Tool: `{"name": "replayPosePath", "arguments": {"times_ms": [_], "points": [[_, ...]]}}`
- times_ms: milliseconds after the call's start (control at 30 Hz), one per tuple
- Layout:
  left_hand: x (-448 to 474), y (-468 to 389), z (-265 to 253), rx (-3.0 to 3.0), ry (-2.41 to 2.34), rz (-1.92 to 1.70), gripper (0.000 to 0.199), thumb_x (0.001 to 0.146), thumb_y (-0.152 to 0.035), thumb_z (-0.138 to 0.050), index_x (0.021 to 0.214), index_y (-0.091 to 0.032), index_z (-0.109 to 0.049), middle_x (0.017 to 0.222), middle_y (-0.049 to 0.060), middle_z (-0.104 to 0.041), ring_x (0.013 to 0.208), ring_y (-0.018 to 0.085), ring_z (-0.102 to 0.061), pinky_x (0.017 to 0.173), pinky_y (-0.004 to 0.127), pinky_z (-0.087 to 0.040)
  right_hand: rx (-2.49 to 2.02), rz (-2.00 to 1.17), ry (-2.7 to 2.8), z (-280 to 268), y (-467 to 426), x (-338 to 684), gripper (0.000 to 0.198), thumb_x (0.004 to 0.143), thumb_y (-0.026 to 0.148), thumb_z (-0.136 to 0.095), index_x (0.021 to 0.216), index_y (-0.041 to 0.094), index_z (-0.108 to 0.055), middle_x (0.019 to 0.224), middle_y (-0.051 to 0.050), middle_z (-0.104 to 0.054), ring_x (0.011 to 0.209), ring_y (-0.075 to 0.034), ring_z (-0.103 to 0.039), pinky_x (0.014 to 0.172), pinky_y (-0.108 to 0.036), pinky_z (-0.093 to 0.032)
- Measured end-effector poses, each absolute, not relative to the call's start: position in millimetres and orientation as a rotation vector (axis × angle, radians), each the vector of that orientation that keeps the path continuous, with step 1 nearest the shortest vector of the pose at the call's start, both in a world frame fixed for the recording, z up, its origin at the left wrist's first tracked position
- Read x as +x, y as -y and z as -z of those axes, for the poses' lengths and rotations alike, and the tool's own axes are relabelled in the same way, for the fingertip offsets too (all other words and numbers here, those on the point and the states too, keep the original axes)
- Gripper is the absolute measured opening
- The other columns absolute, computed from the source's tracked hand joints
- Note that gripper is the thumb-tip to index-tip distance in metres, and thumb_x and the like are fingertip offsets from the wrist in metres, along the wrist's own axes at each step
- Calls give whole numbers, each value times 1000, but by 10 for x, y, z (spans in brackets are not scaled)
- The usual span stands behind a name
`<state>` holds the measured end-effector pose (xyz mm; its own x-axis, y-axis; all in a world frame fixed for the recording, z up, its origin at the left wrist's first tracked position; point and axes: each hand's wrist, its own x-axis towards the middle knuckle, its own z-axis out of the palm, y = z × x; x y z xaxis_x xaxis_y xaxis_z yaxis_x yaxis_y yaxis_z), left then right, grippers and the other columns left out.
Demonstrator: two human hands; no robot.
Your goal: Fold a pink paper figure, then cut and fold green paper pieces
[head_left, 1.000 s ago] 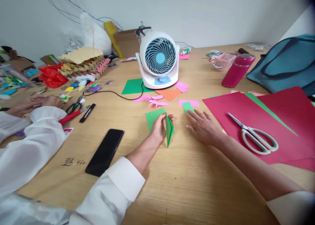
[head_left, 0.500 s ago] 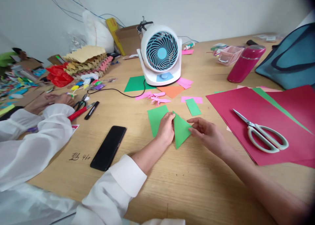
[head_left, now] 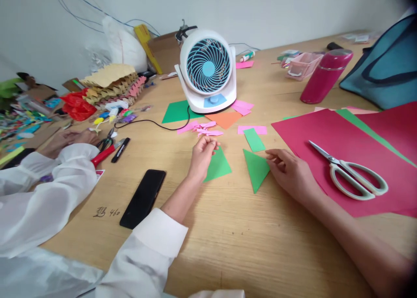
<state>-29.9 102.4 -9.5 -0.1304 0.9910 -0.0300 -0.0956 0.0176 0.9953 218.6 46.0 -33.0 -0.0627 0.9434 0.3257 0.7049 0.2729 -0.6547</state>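
Note:
My left hand (head_left: 201,158) is closed, its fingertips pinched together at the upper edge of a flat green paper sheet (head_left: 219,167); the hand covers the left part of that sheet. Between the thumb and fingers of my right hand (head_left: 289,172) is the right corner of a green paper triangle (head_left: 256,170), whose point faces me. Just behind the triangle lies a small green paper strip (head_left: 254,140). A pink folded paper figure (head_left: 206,129) rests beyond my left hand.
Scissors (head_left: 353,176) lie on red paper sheets (head_left: 302,133) at the right. A black phone (head_left: 143,198) is left of my forearm. A white fan (head_left: 208,72) stands behind, a magenta bottle (head_left: 325,77) at back right. Another person's hands (head_left: 71,140) work at the left.
My left hand has let go of the green triangle and moved left onto the flat green sheet. My right hand has carried the triangle slightly to the right.

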Motion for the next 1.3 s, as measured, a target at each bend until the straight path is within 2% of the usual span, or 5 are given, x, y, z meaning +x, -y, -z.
{"name": "replayPosePath", "arguments": {"times_ms": [133, 233, 667, 1033, 1300], "points": [[-503, -901, 183, 1923, -1487, -943, 26, 92, -27, -50, 112, -17, -64, 123, 10, -67, 118, 21, -59, 103, 37, -43, -1443, -122, 1922, 433, -507, 2282, 27, 91, 23, -51, 114, 18, -62, 112, -14, -67, 100, -30, -65, 85, -48, -53], [-559, -663, 223, 2249, -1646, -383, 55, 96, -42, -45, 145, -15, -43, 159, 15, -34, 149, 33, -26, 118, 56, -22, -1358, -92, 2008, 392, -460, 2254, 26, 94, 24, -49, 118, 20, -60, 118, -13, -65, 109, -31, -63, 90, -49, -52], [-453, 815, -40, 2258, -1335, 256, 129, 59, -78, -71, 159, -26, -7, 165, 15, 6, 151, 43, 3, 117, 68, -11, -1082, -503, 2242, 172, 433, 1877, 30, 96, 21, -50, 125, 25, -54, 117, -11, -65, 107, -27, -63, 91, -48, -53], [-464, 1299, -61, 2407, -1226, 581, 100, 71, -34, -83, 154, -27, -28, 162, 18, -19, 147, 44, -25, 110, 64, -36, -1198, -196, 2464, 376, 323, 1995, 44, 95, 26, -51, 137, 12, -53, 145, -20, -53, 133, -34, -50, 107, -56, -42], [-698, 1424, -90, 2760, -1064, 71, 35, 98, -19, -45, 131, -21, -58, 142, 9, -58, 131, 28, -54, 101, 44, -51, -1194, -220, 2394, 387, 23, 2164, 51, 99, 37, -47, 144, 14, -44, 150, -19, -47, 139, -34, -42, 112, -60, -34]]}}
